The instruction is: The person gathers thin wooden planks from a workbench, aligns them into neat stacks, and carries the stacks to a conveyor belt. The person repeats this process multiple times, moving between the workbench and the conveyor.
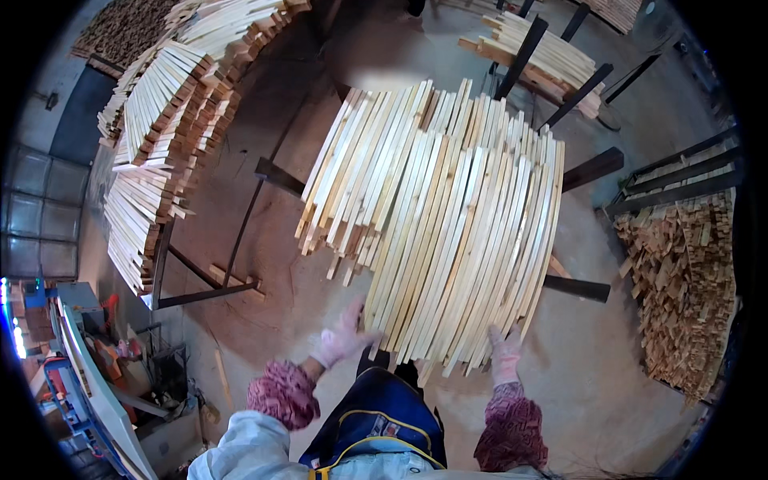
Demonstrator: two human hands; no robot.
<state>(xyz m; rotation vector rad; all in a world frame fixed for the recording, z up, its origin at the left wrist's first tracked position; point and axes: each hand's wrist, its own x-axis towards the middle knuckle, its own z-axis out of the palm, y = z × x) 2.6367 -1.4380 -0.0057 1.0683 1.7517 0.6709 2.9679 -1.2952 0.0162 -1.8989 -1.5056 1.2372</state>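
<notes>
In front of me lies a broad stack of long, pale wooden strips [460,240], side by side, with uneven near ends. My left hand [344,336], in a pale pink glove, is beside the stack's near left corner. Its thumb and fingers are spread, and they hold nothing that I can see. At the near right ends, my gloved right hand [504,356] reaches up against the strips with fingers stretched out. Whether its fingertips press on the wood or just meet it, I cannot tell.
Dark metal bars [592,170] of a rack stick out on both sides of the stack. More strips [152,160] are piled on a frame at the left. Short wood pieces [680,288] fill a rack at right. A machine [104,392] stands at lower left.
</notes>
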